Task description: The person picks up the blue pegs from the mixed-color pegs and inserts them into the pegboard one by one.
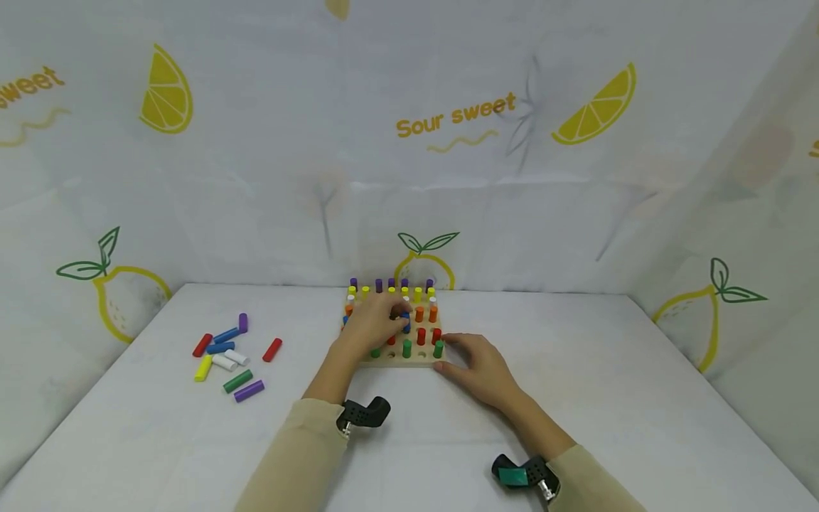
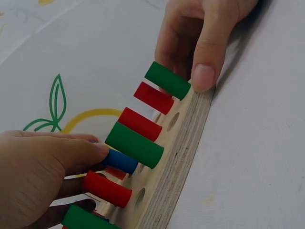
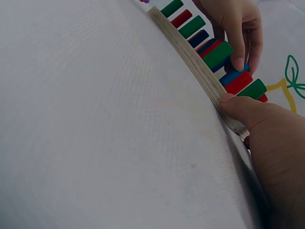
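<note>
A wooden pegboard (image 1: 422,361) stands on the table against the back, with rows of coloured pegs upright in it. My left hand (image 1: 370,323) reaches over the board from the left and covers part of its rows. Between its thumb and fingers it pinches a blue peg (image 2: 123,161), whose lower end is right at the board among red and green pegs. At the front right corner, my right hand (image 1: 480,366) grips the board, its thumb (image 3: 233,102) along the front edge, close beside a green peg (image 1: 438,348).
Loose pegs lie on the table to the left, among them a red peg (image 1: 272,350), a yellow peg (image 1: 203,368), a green peg (image 1: 238,381) and a purple peg (image 1: 249,391). A white cloth with lemon prints (image 1: 422,270) hangs right behind the board.
</note>
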The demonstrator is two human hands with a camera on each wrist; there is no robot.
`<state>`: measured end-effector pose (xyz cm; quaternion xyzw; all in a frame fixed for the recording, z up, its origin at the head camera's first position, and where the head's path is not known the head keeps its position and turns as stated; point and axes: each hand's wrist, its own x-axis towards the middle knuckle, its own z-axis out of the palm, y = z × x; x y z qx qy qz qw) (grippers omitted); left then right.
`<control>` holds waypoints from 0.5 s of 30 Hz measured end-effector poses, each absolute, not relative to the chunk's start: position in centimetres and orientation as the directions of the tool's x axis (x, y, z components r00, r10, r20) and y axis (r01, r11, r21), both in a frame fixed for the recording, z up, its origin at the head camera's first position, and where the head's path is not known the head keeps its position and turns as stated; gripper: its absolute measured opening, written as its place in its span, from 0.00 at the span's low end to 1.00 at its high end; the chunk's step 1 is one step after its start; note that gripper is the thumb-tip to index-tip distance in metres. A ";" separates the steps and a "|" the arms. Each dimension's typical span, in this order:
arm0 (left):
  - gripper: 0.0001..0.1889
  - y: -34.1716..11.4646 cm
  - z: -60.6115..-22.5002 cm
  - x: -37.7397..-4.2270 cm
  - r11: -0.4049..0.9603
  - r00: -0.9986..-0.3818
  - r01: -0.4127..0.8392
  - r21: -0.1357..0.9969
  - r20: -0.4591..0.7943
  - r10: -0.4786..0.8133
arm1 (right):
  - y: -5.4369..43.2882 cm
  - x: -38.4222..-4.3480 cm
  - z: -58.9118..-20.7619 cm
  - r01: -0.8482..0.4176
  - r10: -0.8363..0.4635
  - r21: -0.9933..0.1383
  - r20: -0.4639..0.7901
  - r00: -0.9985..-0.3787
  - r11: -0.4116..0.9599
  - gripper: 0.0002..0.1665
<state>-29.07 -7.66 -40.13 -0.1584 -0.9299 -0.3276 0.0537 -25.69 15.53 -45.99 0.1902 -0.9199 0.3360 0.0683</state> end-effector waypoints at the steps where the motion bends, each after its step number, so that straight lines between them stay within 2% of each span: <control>1: 0.10 -7.7 -40.2 -29.1 0.730 -0.944 0.330 0.598 0.203 0.261 | 15.5 -25.7 -46.0 -0.397 -0.304 -0.592 0.254 -0.918 0.702 0.33; 15: 0.08 -8.0 -40.6 -29.3 0.705 -0.947 0.320 0.633 0.196 0.255 | 15.4 -25.6 -45.9 -0.382 -0.298 -0.597 0.239 -0.924 0.705 0.33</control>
